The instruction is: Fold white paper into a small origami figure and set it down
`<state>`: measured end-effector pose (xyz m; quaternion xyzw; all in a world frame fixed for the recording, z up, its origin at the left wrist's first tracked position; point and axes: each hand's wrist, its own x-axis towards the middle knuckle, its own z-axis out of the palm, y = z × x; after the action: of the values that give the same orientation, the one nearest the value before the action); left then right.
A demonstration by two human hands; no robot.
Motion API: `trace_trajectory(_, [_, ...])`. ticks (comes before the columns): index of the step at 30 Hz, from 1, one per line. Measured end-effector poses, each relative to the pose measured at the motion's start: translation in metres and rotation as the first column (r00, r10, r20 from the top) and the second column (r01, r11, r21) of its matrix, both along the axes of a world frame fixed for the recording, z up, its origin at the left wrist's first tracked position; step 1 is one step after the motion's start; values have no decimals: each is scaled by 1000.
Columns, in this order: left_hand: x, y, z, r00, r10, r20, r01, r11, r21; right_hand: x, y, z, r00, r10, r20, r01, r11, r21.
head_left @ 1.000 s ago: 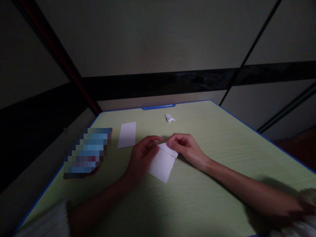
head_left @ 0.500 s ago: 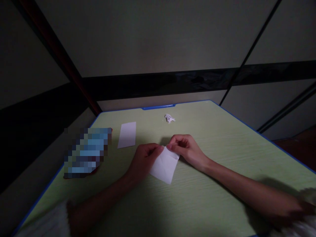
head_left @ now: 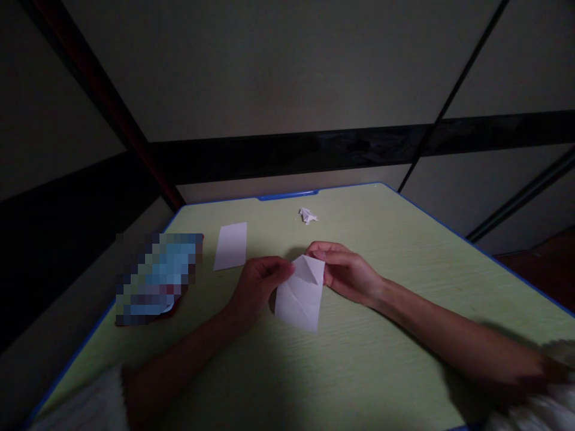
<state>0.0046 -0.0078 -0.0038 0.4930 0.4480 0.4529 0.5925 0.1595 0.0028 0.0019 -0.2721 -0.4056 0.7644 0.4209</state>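
Observation:
A white sheet of paper (head_left: 297, 302) with crease lines is held between my two hands over the table, its upper right part showing a folded triangular flap. My left hand (head_left: 263, 284) pinches the paper's upper left edge between thumb and fingers. At the upper right corner, my right hand (head_left: 348, 269) grips the paper with the thumb in front and the fingers behind it. Beyond my hands lies a small folded paper figure (head_left: 307, 215), frog-like in outline. Left of it rests a flat white paper rectangle (head_left: 231, 246).
The pale green table (head_left: 404, 335) has a blue edge and a blue handle-like piece (head_left: 287, 196) at its far side. A pixelated flat object (head_left: 159, 278) with a dark red edge lies at the left. Panelled cabinet doors (head_left: 287, 72) rise behind the table.
The paper has turned in my hands, and its folded flap now faces me. My right thumb has shifted to the right corner, while my left hand keeps its pinch.

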Motion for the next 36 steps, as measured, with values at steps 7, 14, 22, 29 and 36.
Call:
trace_trajectory(7, [0, -1, 1, 1000, 16, -1, -16, 1000, -18, 0, -3, -1, 998, 60, 23, -62, 997, 53])
trace_trajectory(14, [0, 0, -1, 1000, 1, 3, -1, 999, -36, -1, -3, -2, 996, 67, 60, -73, 993, 92])
trace_trajectory(22, [-2, 1, -2, 999, -37, -30, 37, 999, 2, -3, -3, -3, 993, 47, 107, -61, 989, 132])
trace_trajectory(29, [-3, 3, -5, 999, 14, 34, -14, 1000, 5, -3, -1, -8, 982, 61, 179, -98, 974, 206])
trace_trajectory(36, [-3, 1, -3, 998, 28, 56, -26, 999, -35, -1, -3, -11, 932, 4, 362, -145, 921, 362])
